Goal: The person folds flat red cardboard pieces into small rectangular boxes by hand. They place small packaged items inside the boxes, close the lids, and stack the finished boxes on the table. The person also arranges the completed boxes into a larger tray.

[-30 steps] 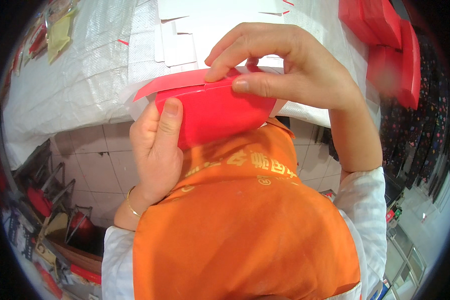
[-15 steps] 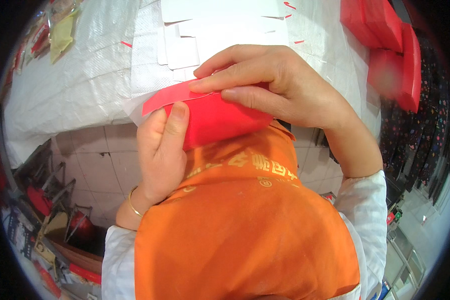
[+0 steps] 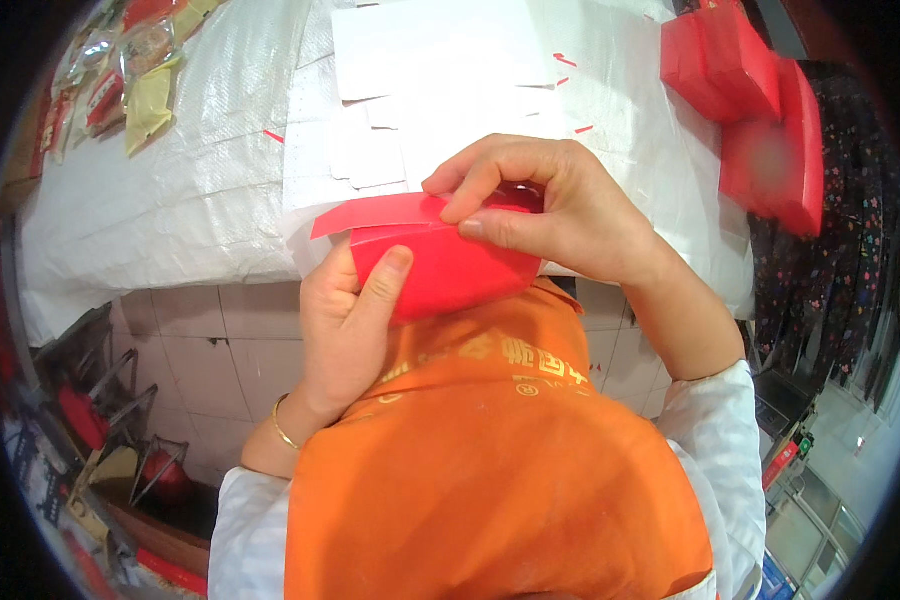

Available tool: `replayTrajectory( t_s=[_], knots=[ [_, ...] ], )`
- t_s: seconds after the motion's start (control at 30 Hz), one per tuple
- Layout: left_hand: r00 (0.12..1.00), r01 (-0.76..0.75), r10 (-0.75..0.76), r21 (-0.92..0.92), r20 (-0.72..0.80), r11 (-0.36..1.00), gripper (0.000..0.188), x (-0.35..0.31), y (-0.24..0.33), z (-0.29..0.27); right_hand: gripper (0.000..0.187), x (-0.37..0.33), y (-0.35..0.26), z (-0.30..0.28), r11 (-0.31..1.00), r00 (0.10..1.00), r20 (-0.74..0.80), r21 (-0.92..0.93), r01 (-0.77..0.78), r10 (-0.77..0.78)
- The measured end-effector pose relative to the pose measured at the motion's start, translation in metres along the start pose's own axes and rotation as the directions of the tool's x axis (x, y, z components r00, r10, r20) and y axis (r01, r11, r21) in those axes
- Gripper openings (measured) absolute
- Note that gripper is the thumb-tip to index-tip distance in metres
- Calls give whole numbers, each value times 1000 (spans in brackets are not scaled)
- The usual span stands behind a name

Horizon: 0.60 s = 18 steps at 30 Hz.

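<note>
A red folded-paper box (image 3: 460, 268) with a long flap along its far side is held just above my orange apron, at the near edge of the covered table. My left hand (image 3: 355, 305) grips its left end, thumb on the near face and the other fingers behind it. At the upper right edge, my right hand (image 3: 550, 205) pinches the flap with thumb and forefinger. Part of the box's right end is hidden by that hand. Flat white card pieces (image 3: 450, 50) lie on the table beyond the box.
White woven sheeting (image 3: 200, 190) covers the table. Several red boxes (image 3: 740, 80) are stacked at the far right. Small packaged goods (image 3: 135, 70) lie at the far left, and thin red strips (image 3: 565, 62) are scattered around the cards. Below the left edge stands a metal-framed rack (image 3: 160, 460).
My right fingers have drawn back from lying flat across the flap into a bent pinch at its edge. The box now appears slightly lower and further right in view.
</note>
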<state>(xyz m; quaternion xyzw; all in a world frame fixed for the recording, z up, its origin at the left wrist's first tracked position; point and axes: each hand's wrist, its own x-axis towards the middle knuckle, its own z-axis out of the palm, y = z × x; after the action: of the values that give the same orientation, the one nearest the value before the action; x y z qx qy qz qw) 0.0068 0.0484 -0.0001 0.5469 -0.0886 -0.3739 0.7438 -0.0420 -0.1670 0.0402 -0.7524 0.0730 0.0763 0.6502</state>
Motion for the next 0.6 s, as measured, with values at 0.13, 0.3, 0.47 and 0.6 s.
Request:
replayTrajectory(
  t_s=[0.13, 0.3, 0.47, 0.6],
  knots=[
    [1000, -23, 23, 2, 11, 1000, 24, 3, -2, -3, 13, 2, -4, -6, 998, 996, 65, 21, -54, 53],
    [999, -17, 16, 7, 48, 1000, 24, 5, -1, -5, 14, 2, -6, -13, 995, 989, 124, 54, -87, 80],
    [999, -12, 11, 39, 39, 999, 24, 7, 0, -6, 16, 3, -4, -11, 977, 983, 132, 154, -146, 127],
    [1000, -4, 2, 69, 26, 998, 24, 5, -1, -4, 16, 3, 0, -12, 994, 986, 153, 71, -80, 69]
  ],
)
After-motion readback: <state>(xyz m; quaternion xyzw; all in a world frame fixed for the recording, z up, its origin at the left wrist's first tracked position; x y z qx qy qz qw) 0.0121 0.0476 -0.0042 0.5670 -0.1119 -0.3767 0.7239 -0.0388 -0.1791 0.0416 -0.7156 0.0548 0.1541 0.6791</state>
